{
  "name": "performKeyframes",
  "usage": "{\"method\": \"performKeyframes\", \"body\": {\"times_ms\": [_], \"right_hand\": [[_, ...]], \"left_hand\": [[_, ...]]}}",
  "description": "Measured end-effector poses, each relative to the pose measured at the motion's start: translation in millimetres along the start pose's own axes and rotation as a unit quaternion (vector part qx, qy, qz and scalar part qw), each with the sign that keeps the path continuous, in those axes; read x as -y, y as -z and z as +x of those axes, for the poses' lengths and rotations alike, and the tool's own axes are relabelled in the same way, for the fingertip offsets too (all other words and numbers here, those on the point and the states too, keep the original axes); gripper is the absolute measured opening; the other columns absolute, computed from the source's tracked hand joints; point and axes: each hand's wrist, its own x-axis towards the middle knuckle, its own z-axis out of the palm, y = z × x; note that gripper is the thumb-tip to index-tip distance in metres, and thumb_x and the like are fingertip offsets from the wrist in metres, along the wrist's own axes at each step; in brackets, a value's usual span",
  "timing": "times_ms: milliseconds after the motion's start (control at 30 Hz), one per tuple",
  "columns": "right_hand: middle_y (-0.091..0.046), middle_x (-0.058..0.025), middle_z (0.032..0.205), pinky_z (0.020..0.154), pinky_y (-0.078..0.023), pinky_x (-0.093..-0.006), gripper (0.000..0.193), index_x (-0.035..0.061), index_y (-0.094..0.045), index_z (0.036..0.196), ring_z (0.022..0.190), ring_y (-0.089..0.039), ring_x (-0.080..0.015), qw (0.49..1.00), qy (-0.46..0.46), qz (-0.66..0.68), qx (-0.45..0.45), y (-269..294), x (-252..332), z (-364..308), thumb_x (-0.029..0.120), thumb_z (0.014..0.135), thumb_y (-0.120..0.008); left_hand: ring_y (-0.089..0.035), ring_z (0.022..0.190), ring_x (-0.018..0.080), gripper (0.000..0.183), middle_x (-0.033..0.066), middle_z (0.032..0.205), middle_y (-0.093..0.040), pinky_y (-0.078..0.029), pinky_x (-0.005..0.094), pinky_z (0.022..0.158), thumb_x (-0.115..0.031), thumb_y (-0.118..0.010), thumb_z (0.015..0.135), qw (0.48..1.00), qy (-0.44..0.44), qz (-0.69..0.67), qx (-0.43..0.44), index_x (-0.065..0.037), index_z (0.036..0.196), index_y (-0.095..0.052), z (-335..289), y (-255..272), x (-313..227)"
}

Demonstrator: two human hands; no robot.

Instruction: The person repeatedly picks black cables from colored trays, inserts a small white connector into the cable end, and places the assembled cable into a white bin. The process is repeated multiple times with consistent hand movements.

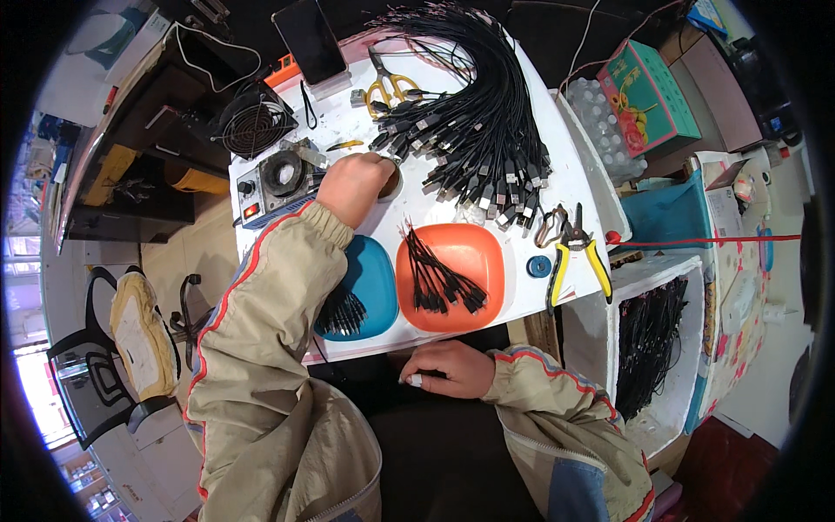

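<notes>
The left hand reaches across the white desk, its fingers curled down over a small round dish beside the grey soldering pot; whether they pinch anything I cannot tell. The right hand rests loosely curled at the desk's near edge, seemingly holding nothing, just below the orange tray of short black cables, with a blue tray beside it under the left sleeve. Farther out lie a big cable bundle, yellow scissors, yellow pliers and a small fan.
</notes>
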Motion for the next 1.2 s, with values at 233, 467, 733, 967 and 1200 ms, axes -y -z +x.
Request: {"method": "performKeyframes", "body": {"times_ms": [233, 467, 733, 967, 1200], "right_hand": [[-0.062, -0.0108, 0.093, 0.076, -0.048, -0.0364, 0.014, 0.0052, -0.060, 0.100, 0.087, -0.061, -0.0282, 0.999, -0.017, -0.030, -0.007, -4, 2, -3, 0.014, 0.090, -0.055], [-0.063, -0.0096, 0.092, 0.076, -0.049, -0.0359, 0.013, 0.0059, -0.060, 0.099, 0.087, -0.061, -0.0284, 0.996, -0.028, -0.084, -0.014, -12, 2, -6, 0.014, 0.090, -0.056], [-0.064, -0.0104, 0.093, 0.078, -0.048, -0.0384, 0.014, 0.0055, -0.060, 0.098, 0.089, -0.061, -0.0295, 0.988, -0.067, -0.135, 0.027, -25, -7, -3, 0.016, 0.088, -0.056], [-0.064, -0.0108, 0.093, 0.078, -0.048, -0.0397, 0.016, 0.0056, -0.059, 0.099, 0.090, -0.061, -0.0309, 0.984, -0.074, -0.160, 0.028, -25, -13, -2, 0.016, 0.087, -0.057], [-0.062, -0.0151, 0.089, 0.074, -0.047, -0.0433, 0.016, 0.0047, -0.058, 0.096, 0.086, -0.059, -0.0345, 0.986, -0.087, -0.141, 0.016, -23, -15, 1, 0.018, 0.087, -0.056]], "left_hand": [[-0.061, 0.075, 0.0349, 0.011, 0.0155, 0.077, -0.061, -0.048, 0.0421, 0.065, -0.005, -0.060, 0.078, 0.999, 0.036, -0.025, -0.023, -0.004, 0.088, -0.064, -11, 13, -2], [-0.062, 0.074, 0.0348, 0.010, 0.0156, 0.077, -0.063, -0.048, 0.0408, 0.065, -0.005, -0.063, 0.079, 0.994, 0.074, -0.047, -0.062, -0.003, 0.089, -0.062, -49, 44, 9], [-0.061, 0.076, 0.0360, 0.009, 0.0160, 0.078, -0.063, -0.048, 0.0425, 0.066, -0.008, -0.065, 0.079, 0.991, 0.075, -0.060, -0.089, -0.003, 0.087, -0.063, -80, 72, 31], [-0.063, 0.075, 0.0325, 0.010, 0.0150, 0.079, -0.064, -0.049, 0.0380, 0.065, -0.003, -0.064, 0.080, 0.984, 0.074, -0.101, -0.125, -0.003, 0.089, -0.064, -79, 80, 36], [-0.061, 0.072, 0.0323, 0.011, 0.0137, 0.077, -0.062, -0.048, 0.0376, 0.064, -0.002, -0.065, 0.079, 0.981, 0.057, -0.096, -0.156, -0.003, 0.089, -0.064, -80, 76, 42]]}}
